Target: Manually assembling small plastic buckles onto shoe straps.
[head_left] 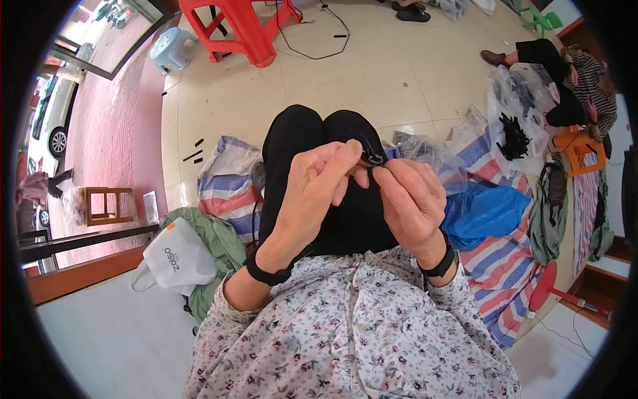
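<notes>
Above my black-trousered knees, both hands meet around a small black piece (373,158) with a thin, shiny, looped end. My left hand (318,185) has its thumb and fingers closed on the piece's left side, hiding part of it. From the right, my right hand (413,198) pinches its lower edge between thumb and fingertips. The piece is too small and dark against the trousers to name its kind. Each wrist wears a black band.
Striped woven sheets with a blue plastic bag (488,211) lie to the right. Beyond is a clear bag of black pieces (513,138), near a seated person (591,93). At left rests a white bag (178,256) on green cloth. A red stool (242,33) stands ahead.
</notes>
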Motion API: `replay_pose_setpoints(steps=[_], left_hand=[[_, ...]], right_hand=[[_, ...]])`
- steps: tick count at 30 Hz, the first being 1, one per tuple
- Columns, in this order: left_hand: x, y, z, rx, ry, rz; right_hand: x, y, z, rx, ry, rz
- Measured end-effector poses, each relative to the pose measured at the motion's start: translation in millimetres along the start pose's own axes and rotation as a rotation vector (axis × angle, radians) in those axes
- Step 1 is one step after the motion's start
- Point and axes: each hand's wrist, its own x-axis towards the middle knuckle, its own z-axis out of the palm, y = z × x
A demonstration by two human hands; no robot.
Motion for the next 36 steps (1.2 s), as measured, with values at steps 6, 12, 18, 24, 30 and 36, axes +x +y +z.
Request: replay_pose_setpoints(steps=[6,12,18,24,30,36], left_hand=[[-1,-10,2,0.051,0.039,-0.017],[6,-9,1,0.073,0.031,-0.001],[14,-2,10,0.373,0.044,0.134],[8,-11,7,0.636,0.161,0.266],[2,-23,1,0.255,0.138,0.029],[17,-18,13,-0.021,0.035,0.055]], right_hand=[[3,-6,-1,-0.030,-0.033,-0.021],[3,-10,-3,0.345,0.044,0.452],[22,-2,-30,0.864,-0.101,1.067],[19,-14,-20,0.991,-0.220,1.070],[5,-20,-11,1.125,-0.179,1.109],[18,-9,-18,1.175,-0.052,1.216]])
